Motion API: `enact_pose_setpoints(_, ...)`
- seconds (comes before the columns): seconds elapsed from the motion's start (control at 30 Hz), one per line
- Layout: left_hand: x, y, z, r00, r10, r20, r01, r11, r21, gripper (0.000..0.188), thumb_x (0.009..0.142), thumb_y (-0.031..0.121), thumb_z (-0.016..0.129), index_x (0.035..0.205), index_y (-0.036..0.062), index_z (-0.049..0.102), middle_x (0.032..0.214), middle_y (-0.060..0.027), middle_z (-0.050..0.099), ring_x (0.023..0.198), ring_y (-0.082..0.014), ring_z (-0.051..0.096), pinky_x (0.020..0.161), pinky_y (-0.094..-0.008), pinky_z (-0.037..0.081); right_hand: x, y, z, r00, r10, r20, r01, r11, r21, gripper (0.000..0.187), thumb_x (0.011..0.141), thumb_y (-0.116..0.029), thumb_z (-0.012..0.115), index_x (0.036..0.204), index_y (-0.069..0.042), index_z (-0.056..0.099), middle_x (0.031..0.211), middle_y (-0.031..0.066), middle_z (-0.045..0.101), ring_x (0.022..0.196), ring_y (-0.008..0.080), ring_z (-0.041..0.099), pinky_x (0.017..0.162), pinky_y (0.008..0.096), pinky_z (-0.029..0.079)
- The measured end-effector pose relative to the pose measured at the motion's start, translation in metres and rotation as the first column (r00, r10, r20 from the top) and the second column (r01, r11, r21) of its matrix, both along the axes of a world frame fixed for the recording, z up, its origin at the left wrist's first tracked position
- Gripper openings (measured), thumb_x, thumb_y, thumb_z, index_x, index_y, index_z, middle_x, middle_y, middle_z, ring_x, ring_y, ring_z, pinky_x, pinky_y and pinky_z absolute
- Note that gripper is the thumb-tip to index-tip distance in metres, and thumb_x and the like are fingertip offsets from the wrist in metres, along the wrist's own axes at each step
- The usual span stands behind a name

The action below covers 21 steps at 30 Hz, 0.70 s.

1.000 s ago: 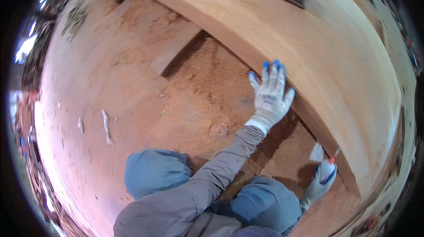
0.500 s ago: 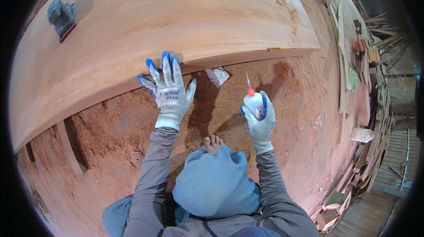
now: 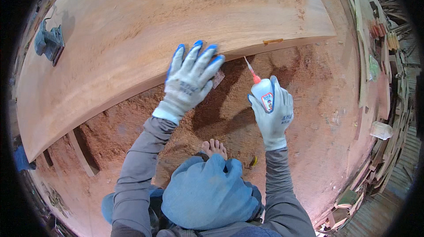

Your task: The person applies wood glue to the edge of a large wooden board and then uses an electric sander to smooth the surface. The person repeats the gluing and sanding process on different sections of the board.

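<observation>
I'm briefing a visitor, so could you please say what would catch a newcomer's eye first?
A broad wooden slab spans the upper view, a bluish power tool on its left part. Below the slab, right of centre, the gloved right hand holds a white bottle with a red collar.

Head camera: worn on the person's head, left one of a side-by-side fisheye pair
Facing: down and forward, past the knee [image 3: 210,199] to the floor [image 3: 313,126] and the board [image 3: 176,12]
Nearest: knee and sleeve [image 3: 282,188], along the lower edge
Farther: left hand [image 3: 187,78] and right hand [image 3: 276,113] near mid-picture, the board beyond them
Rim: round and black, with planks [image 3: 392,148] curving along its right side
</observation>
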State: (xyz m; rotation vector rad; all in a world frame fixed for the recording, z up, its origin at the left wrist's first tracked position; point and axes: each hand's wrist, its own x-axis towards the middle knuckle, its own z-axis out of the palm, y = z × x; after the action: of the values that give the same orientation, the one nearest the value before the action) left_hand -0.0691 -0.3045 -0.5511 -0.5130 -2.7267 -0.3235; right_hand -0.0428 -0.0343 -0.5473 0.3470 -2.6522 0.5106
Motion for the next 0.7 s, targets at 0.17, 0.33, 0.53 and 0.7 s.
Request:
enact_pose_setpoints(0.17, 0.023, -0.071, 0.008, 0.957, 0.269, -0.112, -0.259, 0.961, 0.093, 0.06, 0.09, 0.03, 0.076, 0.144, 0.0068, 0.061, 0.145, -0.0147, 0.064, 0.14, -0.033, 0.056, 0.122, -0.052, 0.035, -0.019, -0.011, 0.009, 1.0, 0.006, 0.027, -0.007, 0.999, 0.05, 0.079, 0.077, -0.046, 0.09, 0.141, -0.008, 0.065, 0.108, 0.006, 0.067, 0.096, 0.0259, 0.065, 0.083, 0.0404, 0.052)
enact_pose_setpoints(0.33, 0.052, -0.121, 0.002, 0.901, 0.403, -0.163, -0.402, 0.915, 0.043, 0.054, 0.095, 0.032, 0.07, 0.142, 0.0073, 0.064, 0.147, -0.0148, 0.063, 0.141, -0.0336, 0.055, 0.122, -0.0517, 0.035, -0.022, -0.008, 0.012, 1.0, -0.004, 0.021, 0.003, 0.998, 0.056, 0.078, 0.078, -0.048, 0.089, 0.141, -0.009, 0.065, 0.107, 0.0055, 0.068, 0.095, 0.0249, 0.065, 0.08, 0.0401, 0.052)
enact_pose_setpoints(0.53, 0.051, -0.12, -0.006, 0.889, 0.415, -0.192, -0.414, 0.909, 0.043, 0.051, 0.097, 0.033, 0.067, 0.142, 0.0087, 0.065, 0.148, -0.014, 0.062, 0.141, -0.0329, 0.055, 0.122, -0.0507, 0.034, -0.023, 0.0, 0.012, 0.999, -0.031, 0.024, 0.029, 0.996, 0.079, 0.08, 0.078, -0.048, 0.088, 0.143, -0.008, 0.063, 0.108, 0.006, 0.068, 0.094, 0.0252, 0.065, 0.08, 0.0404, 0.052)
enact_pose_setpoints(0.7, 0.049, -0.118, -0.005, 0.884, 0.425, -0.193, -0.427, 0.904, 0.035, 0.051, 0.096, 0.032, 0.067, 0.142, 0.0094, 0.065, 0.149, -0.0133, 0.062, 0.142, -0.0321, 0.055, 0.123, -0.0507, 0.033, -0.018, -0.011, 0.014, 0.998, 0.009, 0.063, -0.013, 0.997, 0.07, 0.079, 0.078, -0.05, 0.087, 0.142, -0.009, 0.065, 0.107, 0.0049, 0.067, 0.094, 0.0239, 0.065, 0.079, 0.0392, 0.05)
